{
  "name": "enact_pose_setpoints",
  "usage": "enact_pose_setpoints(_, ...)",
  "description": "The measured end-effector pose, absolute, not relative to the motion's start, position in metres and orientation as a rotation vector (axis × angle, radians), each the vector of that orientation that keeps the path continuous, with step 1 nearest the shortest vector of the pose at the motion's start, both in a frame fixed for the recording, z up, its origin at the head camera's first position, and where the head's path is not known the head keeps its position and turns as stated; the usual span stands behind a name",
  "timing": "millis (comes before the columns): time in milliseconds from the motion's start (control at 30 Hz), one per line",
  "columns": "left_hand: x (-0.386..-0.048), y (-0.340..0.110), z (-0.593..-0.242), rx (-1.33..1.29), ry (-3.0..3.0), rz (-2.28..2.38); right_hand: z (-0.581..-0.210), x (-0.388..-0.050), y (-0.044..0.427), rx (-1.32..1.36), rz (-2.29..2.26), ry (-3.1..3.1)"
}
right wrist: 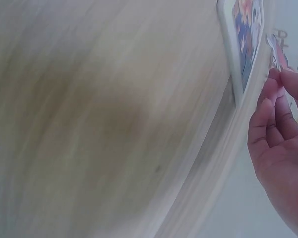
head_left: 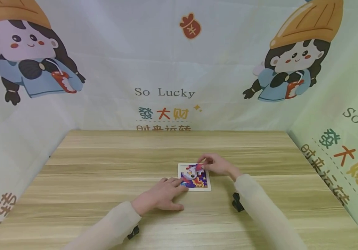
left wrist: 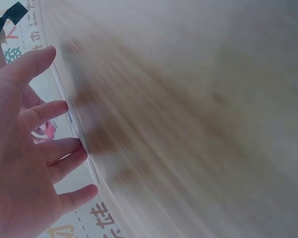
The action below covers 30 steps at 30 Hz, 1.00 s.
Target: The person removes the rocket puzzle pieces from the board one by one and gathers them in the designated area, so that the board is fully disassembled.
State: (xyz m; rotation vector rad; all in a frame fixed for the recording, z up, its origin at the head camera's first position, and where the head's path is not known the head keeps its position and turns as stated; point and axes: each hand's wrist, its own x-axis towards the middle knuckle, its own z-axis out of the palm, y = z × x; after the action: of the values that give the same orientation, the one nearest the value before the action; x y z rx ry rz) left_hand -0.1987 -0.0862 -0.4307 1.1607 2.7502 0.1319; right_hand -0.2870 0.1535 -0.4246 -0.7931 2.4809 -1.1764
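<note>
A small jigsaw puzzle [head_left: 199, 183] in a white tray frame lies flat on the table, its picture showing a white cartoon figure and orange flames on purple. Over its upper right part, my right hand [head_left: 219, 164] pinches a reddish puzzle piece [head_left: 199, 167] between thumb and fingers. That puzzle piece [right wrist: 279, 53] is raised off the tray in the right wrist view. My left hand [head_left: 162, 194] has its fingers extended, the tips resting on the tray's lower left edge. In the left wrist view the left hand's fingers [left wrist: 69, 148] are spread, and the puzzle is mostly hidden.
The wooden table [head_left: 119, 152] reaches back to a printed cloth backdrop [head_left: 110, 52], with more cloth at both sides. Black wrist-worn devices [head_left: 237, 202] show under both sleeves.
</note>
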Motion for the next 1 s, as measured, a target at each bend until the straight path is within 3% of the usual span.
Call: enact_pose_setpoints(1000,-0.198,-0.087,-0.431,1.15,2.753,0.097,-0.429,-0.301,0.208,-0.538,-1.181,2.507)
